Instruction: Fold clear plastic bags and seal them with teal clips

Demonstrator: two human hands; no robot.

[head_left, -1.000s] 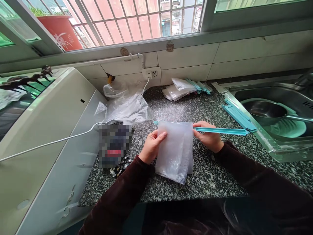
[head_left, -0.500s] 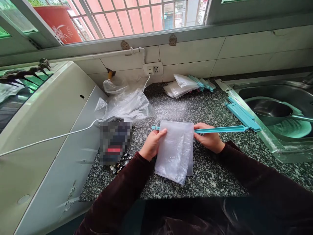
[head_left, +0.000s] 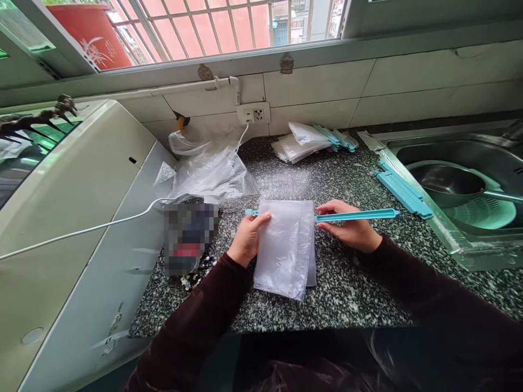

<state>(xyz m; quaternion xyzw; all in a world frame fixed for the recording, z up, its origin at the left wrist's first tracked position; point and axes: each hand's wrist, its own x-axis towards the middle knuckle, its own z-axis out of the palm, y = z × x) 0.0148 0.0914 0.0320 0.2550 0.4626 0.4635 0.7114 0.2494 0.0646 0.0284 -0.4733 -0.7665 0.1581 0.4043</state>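
Observation:
A clear plastic bag lies flat on the speckled granite counter, its top edge caught in a long teal sealing clip. My left hand pinches the bag's upper left corner, thumb on top. At the bag's upper right corner, my right hand is closed around the clip. The clip's left tip pokes out past the bag beside my left thumb.
More teal clips lie by the steel sink, which holds a pan and a green colander. A stack of bags and clips sits by the wall. Crumpled plastic, a white cable and a white appliance stand at the left.
The clip has slid leftward along the bag's top edge, its left tip now showing past the bag. Both hands stay on the bag's corners.

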